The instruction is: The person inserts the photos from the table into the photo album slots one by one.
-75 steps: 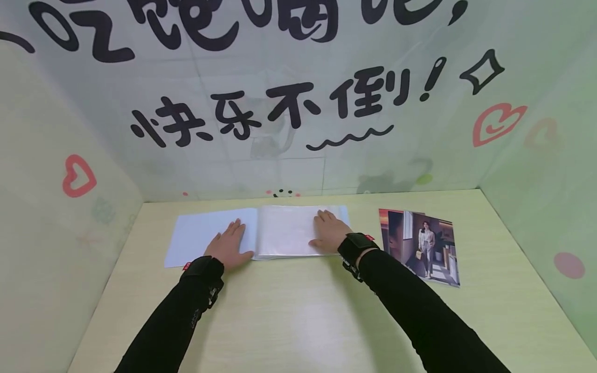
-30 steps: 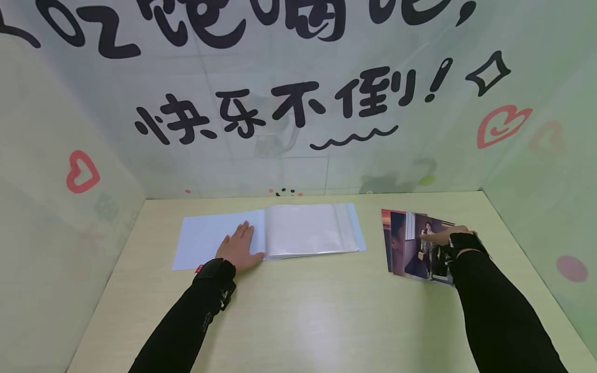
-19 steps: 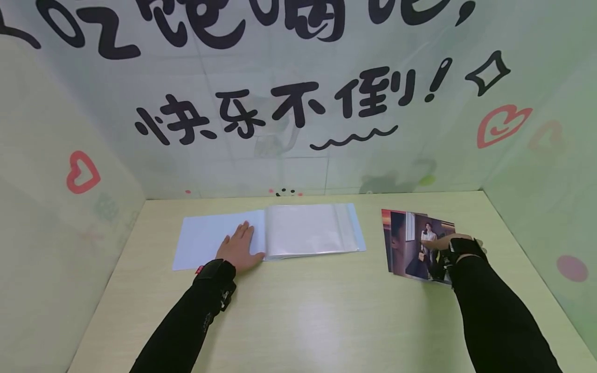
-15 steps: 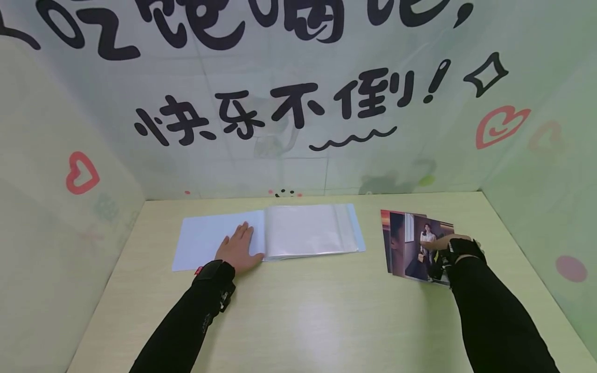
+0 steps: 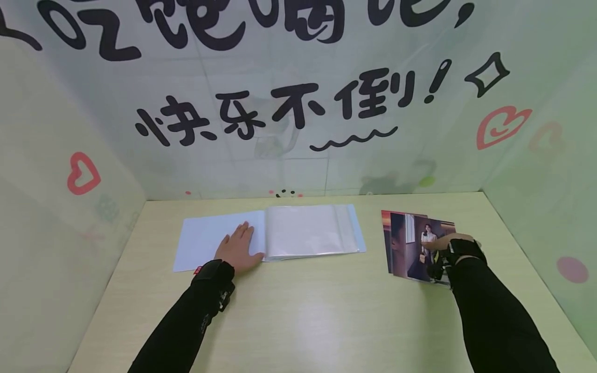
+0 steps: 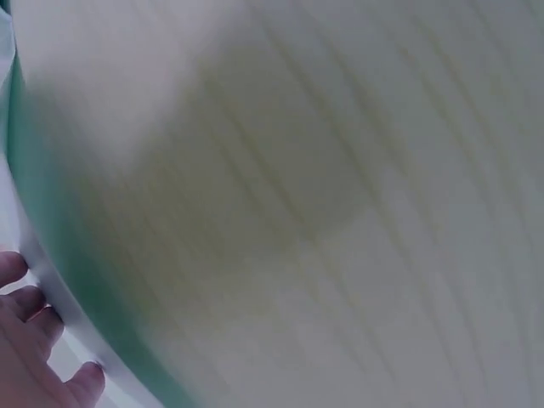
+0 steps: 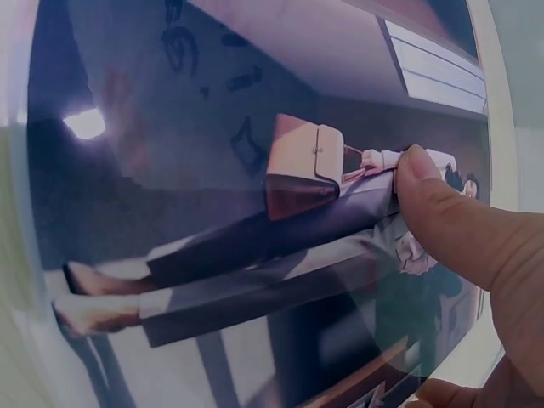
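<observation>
An open photo album (image 5: 305, 230) with clear sleeves on its right side lies near the back of the table. My left hand (image 5: 239, 254) rests spread on its pale left page (image 5: 200, 235), close to the fold. The left wrist view shows those fingertips (image 6: 92, 371) along the page edge. To the right, my right hand (image 5: 445, 242) grips the top photo (image 5: 415, 264) of an overlapping pile by its right side. The right wrist view shows the thumb (image 7: 442, 204) pressing on that photo's glossy face (image 7: 246, 246); the other fingers are mostly hidden beside and below its edge.
More photos (image 5: 386, 235) stick out beneath the top one on the left. The pale wooden table (image 5: 308, 316) is bounded by a printed back cloth (image 5: 233, 171) and by side walls on the left and right.
My right hand has left the album's right side and moved right to the photo pile, where its thumb now lies on the top photo. My left hand has stayed on the left page.
</observation>
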`<state>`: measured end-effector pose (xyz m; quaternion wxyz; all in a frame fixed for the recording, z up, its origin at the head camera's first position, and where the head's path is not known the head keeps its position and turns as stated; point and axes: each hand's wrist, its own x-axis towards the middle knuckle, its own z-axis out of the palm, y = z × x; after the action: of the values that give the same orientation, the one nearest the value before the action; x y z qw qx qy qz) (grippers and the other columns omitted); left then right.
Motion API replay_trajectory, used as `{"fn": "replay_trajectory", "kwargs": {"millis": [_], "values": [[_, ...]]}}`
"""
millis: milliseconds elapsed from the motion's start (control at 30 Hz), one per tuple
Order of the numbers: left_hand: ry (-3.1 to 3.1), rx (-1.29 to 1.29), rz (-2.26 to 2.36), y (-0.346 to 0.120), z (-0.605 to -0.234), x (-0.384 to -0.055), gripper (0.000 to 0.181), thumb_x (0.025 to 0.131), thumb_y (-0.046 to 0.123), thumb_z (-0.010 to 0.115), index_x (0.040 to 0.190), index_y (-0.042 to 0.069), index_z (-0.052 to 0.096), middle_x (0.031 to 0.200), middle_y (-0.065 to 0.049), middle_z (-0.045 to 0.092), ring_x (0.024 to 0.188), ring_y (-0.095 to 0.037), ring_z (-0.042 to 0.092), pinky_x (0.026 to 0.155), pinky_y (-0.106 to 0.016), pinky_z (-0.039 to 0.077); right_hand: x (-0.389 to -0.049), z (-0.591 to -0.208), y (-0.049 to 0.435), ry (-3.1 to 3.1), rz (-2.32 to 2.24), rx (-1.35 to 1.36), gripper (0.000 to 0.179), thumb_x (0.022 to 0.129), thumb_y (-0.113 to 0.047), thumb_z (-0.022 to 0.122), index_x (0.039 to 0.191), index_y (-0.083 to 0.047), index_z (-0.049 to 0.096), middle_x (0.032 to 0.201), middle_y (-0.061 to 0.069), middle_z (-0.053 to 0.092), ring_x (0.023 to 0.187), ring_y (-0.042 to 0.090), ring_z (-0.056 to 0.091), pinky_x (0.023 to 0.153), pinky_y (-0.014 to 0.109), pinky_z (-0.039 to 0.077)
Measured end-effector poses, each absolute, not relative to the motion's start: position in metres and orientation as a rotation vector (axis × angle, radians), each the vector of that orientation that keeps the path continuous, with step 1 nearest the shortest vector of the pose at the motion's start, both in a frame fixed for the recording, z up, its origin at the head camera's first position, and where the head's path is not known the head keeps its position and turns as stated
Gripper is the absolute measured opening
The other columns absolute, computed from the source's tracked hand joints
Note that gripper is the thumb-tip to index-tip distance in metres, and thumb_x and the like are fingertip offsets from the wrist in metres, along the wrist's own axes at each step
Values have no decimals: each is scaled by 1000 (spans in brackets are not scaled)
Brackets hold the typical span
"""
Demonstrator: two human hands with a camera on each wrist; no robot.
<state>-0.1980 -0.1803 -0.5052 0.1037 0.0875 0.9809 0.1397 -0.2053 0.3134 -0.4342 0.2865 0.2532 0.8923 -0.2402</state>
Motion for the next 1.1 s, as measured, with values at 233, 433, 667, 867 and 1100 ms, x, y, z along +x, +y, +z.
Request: {"fn": "replay_trajectory", "kwargs": {"millis": [233, 433, 667, 867, 1100], "values": [[2938, 298, 447, -184, -505, -205, 72, 83, 40, 56, 136, -4, 36, 144, -21, 28, 132, -34, 25, 106, -50, 23, -232, -467, 340, 2467, -593, 754, 137, 56, -64, 73, 128, 26, 0, 123, 44, 14, 113, 53, 19, 80, 58, 41], [2952, 307, 471, -192, -503, -211, 70, 84, 38, 56, 134, -7, 37, 143, -22, 29, 131, -35, 26, 106, -46, 26, -242, -471, 354, 2453, -855, 785, 129, 64, -47, 76, 130, 19, -14, 123, 45, 23, 112, 53, 33, 89, 54, 39], [2889, 254, 697, -198, -486, -218, 69, 87, 34, 53, 135, -10, 32, 143, -27, 23, 131, -40, 23, 105, -49, 25, -247, -443, 344, 2588, -757, 607, 99, 81, -35, 59, 125, 26, -5, 110, 45, 33, 101, 51, 42, 81, 51, 43], [2848, 215, 842, -202, -462, -225, 67, 89, 32, 50, 136, -11, 28, 142, -31, 20, 130, -43, 19, 105, -51, 23, -267, -424, 327, 2669, -727, 414, 104, 81, -37, 59, 127, 25, -11, 115, 48, 31, 104, 53, 40, 82, 53, 42], [2758, 99, 946, -199, -432, -233, 69, 92, 31, 46, 140, -10, 18, 143, -30, 17, 132, -41, 18, 107, -48, 20, -296, -402, 276, 2718, -675, 68, 100, 83, -33, 63, 129, 24, -5, 115, 44, 34, 98, 48, 46, 79, 50, 43]]}}
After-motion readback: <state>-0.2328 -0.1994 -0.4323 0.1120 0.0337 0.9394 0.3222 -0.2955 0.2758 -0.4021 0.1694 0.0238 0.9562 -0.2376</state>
